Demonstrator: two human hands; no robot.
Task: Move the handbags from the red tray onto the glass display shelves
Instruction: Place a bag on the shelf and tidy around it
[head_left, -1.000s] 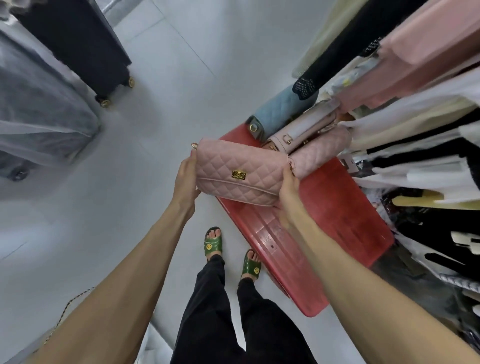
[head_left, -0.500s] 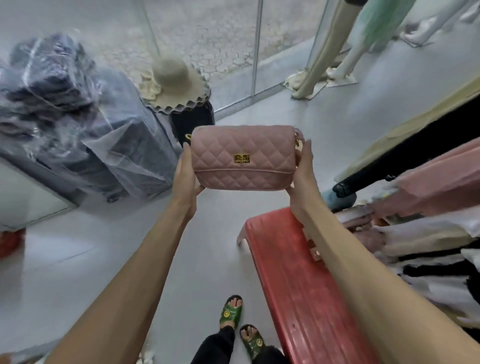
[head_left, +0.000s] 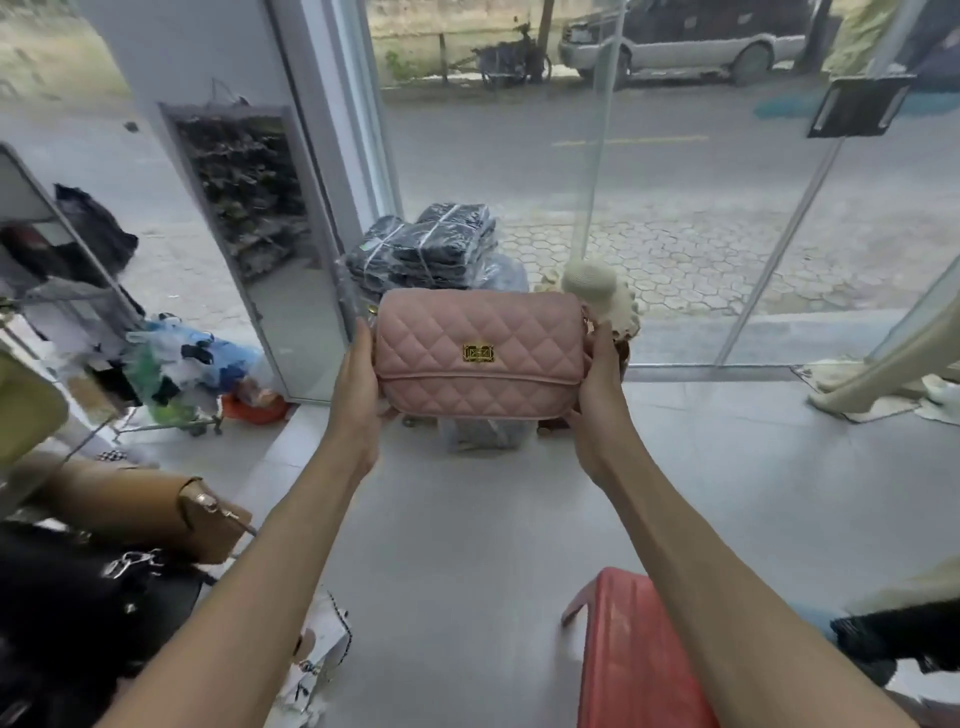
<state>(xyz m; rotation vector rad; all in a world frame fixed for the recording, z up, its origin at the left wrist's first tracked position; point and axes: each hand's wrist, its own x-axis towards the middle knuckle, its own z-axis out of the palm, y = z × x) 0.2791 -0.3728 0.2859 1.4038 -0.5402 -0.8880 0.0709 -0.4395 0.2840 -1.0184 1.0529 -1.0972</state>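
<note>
I hold a pink quilted handbag (head_left: 478, 356) with a gold clasp out in front of me at chest height. My left hand (head_left: 358, 384) grips its left end and my right hand (head_left: 597, 384) grips its right end. The red tray (head_left: 631, 654) lies low at the bottom right, only its near corner showing. At the left edge stand glass display shelves (head_left: 57, 296), with a tan handbag (head_left: 156, 512) and a black handbag (head_left: 88, 613) below them.
Glass shopfront panels (head_left: 675, 208) and a white pillar (head_left: 208, 78) face me. Plastic-wrapped dark clothes (head_left: 426, 249) and a straw hat (head_left: 592, 286) sit on the floor ahead. A mannequin's legs (head_left: 893, 374) stand at the right. Bright bagged items (head_left: 176, 358) lie at the left.
I have lifted the pink handbag off the red tray and raised it. My view has swung up and left, from the tray toward the shopfront and the shelves.
</note>
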